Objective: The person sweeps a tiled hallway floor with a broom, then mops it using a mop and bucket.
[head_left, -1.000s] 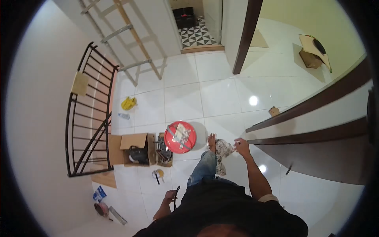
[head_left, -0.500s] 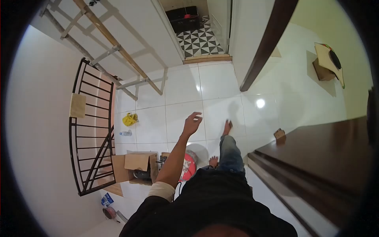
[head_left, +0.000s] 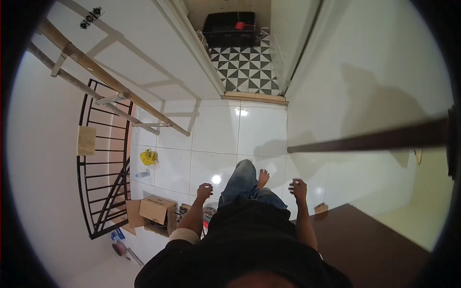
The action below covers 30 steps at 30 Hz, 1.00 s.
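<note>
My left hand (head_left: 204,192) hangs in the air in front of my body, its fingers loosely curled and apart with nothing visible in them. Below and behind it on the floor is an open cardboard box (head_left: 155,209) with dark items inside. My right hand (head_left: 298,189) is held out on the other side of my legs, fingers slightly bent and apart, also without any object. Closest to that hand are a small brown block (head_left: 321,209) and a large dark brown panel (head_left: 370,240). My forearm partly hides a round red thing beside the box.
Ahead is a doorway with a black tub (head_left: 230,30) and a red dipper (head_left: 240,25). A bamboo ladder (head_left: 86,62) leans at left beside a black railing (head_left: 89,192). A yellow bag (head_left: 149,157) and plastic bottle (head_left: 143,174) lie on the tiles. A dark beam (head_left: 370,137) juts from the right.
My view has turned and moved toward the doorway. The left hand has drawn back toward my body, and my right hand has come into view. One leg has stepped forward.
</note>
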Motion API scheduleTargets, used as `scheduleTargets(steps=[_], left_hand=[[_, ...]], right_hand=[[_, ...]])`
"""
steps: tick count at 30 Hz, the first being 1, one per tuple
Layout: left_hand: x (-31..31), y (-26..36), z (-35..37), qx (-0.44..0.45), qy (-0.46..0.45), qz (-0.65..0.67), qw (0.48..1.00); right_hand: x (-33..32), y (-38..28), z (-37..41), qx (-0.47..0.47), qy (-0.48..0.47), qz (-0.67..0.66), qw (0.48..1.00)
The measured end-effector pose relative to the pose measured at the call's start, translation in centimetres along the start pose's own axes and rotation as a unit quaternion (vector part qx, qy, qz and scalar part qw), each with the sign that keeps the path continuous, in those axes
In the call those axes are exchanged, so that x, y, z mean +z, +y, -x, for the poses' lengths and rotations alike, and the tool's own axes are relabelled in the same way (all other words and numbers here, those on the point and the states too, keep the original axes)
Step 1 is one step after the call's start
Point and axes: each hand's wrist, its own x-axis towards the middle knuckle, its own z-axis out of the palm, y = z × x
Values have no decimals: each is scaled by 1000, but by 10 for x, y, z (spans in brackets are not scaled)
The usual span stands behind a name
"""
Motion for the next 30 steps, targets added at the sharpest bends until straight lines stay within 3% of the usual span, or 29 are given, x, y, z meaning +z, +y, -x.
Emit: scheduleTargets(steps=[4, 6, 7, 9, 10, 12, 14, 15, 16, 17, 18, 20, 24, 26, 27, 28, 29, 30], left_hand=[[3, 38, -36, -35, 15, 89, 995], [4, 92, -57, -79, 26, 103, 991], [9, 111, -71, -85, 18, 109, 990], [22, 142, -110, -84, 19, 102, 991], [20, 177, -133, -51, -6, 108, 993], [24, 259, -133, -48, -8, 86, 995], [22, 333, -159, 100, -3, -28, 995], [22, 369, -170, 182, 1, -27, 983], [24, 416, -166, 193, -9, -4, 981], [24, 464, -162, 204, -22, 5, 979], [23, 507, -162, 212, -29, -3, 977], [23, 578, -173, 212, -31, -7, 977], [34, 667, -211, 251, -19, 52, 967], [44, 686, -232, 252, 4, 79, 964], [45, 687, -239, 244, 46, 30, 968], [51, 688, -253, 232, 87, -19, 969], [57, 697, -271, 180, 106, -5, 978], [61, 703, -279, 124, 111, 0, 986]], right_hand=[[30, -127, -96, -50, -46, 10, 998], [51, -170, -149, -18, -40, 5, 999], [59, -183, -175, -26, -12, 79, 996], [60, -197, -215, 37, -16, 38, 998], [60, -198, -240, 69, -31, 21, 997], [60, -218, -253, 56, -43, 130, 989], [69, -248, -278, 59, -37, 156, 985], [70, -251, -299, -7, -20, 168, 986], [72, -258, -317, -74, -5, 181, 981], [82, -318, -303, 8, -9, 178, 984], [89, -333, -317, 9, -17, 185, 983], [100, -344, -361, -92, -71, 203, 972], [121, -397, -455, -32, -124, 257, 958], [121, -414, -528, -115, -144, 420, 889], [129, -420, -569, -234, -150, 537, 796], [135, -467, -568, -106, -137, 416, 893], [139, -510, -620, -290, -195, 514, 783], [134, -542, -662, -446, -243, 580, 637]])
